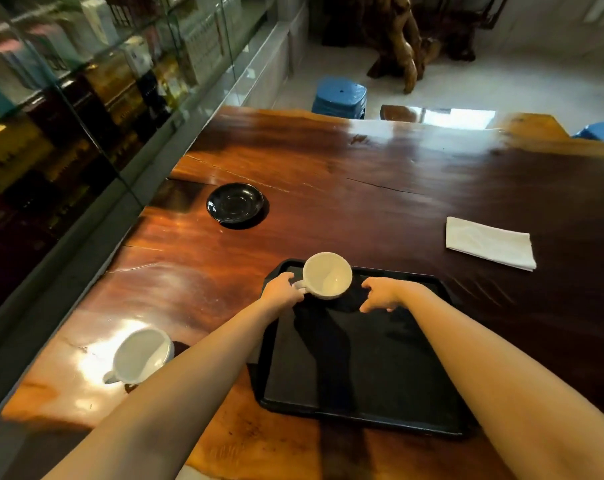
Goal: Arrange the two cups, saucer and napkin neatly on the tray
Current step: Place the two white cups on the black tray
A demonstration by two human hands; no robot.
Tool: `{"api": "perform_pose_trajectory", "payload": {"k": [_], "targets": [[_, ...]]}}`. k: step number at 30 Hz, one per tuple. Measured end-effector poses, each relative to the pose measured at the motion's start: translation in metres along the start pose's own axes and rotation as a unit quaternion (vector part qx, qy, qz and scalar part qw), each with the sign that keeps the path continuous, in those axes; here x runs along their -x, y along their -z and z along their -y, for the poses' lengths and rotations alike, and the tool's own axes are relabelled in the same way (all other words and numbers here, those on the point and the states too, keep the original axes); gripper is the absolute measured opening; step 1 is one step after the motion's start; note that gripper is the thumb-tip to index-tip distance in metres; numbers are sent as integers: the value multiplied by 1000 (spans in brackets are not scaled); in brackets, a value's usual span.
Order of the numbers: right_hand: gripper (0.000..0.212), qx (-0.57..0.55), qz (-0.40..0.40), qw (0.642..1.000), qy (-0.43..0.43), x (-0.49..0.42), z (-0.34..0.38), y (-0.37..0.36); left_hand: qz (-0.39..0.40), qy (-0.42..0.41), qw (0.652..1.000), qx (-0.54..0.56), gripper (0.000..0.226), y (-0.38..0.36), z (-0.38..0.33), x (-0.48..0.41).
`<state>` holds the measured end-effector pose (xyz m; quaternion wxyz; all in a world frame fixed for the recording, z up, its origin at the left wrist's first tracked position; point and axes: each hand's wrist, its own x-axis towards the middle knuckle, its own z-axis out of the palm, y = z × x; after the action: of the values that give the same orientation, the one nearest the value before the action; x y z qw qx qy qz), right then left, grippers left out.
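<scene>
- We hold the first white ceramic cup [327,275] by its handle with our left hand [282,292]; the fingers are closed around the handle, which points toward 9 o'clock.
- The cup sits at the far left corner of the black rectangular plastic tray [363,358], at roughly 12 o'clock from us. We cannot tell whether its base touches the tray floor or hangs just above it.
- Our right hand [380,294] hovers just beside the cup at its 3 o'clock side, fingers loosely spread and holding nothing.
- The second white ceramic cup [141,355] stands on the glossy wooden table [363,188] at 9 o'clock from the tray, handle toward 7 o'clock. The left hand is the nearer one.
- The black round glazed saucer [234,203] lies at 11 o'clock, well apart from the tray, also on the left-hand side.
- The white folded paper napkin [490,243] lies at 2 o'clock, its long axis running from 10 toward 4 o'clock. The right hand is nearer.
- We judge one item of four nearly placed; the free right hand suits the napkin next.
</scene>
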<state>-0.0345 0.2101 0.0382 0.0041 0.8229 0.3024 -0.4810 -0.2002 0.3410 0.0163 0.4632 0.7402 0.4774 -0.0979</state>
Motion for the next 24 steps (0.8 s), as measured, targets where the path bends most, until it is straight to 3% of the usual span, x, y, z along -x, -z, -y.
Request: {"api": "perform_pose_trajectory", "payload": {"k": [5, 9, 15, 21, 24], "targets": [[63, 79, 26, 996, 14, 31, 18, 6, -20, 13, 999, -25, 69, 16, 2, 40], [61, 132, 63, 989, 23, 45, 47, 6, -15, 9, 999, -46, 11, 39, 15, 75], [55, 222, 94, 968, 75, 55, 118, -24, -19, 64, 998, 5, 39, 77, 71, 125], [49, 294, 96, 933, 184, 56, 199, -76, -36, 141, 987, 72, 25, 110, 148, 161], [55, 323, 90, 916, 221, 46, 230, -99, -76, 169, 980, 71, 32, 127, 187, 168]]}}
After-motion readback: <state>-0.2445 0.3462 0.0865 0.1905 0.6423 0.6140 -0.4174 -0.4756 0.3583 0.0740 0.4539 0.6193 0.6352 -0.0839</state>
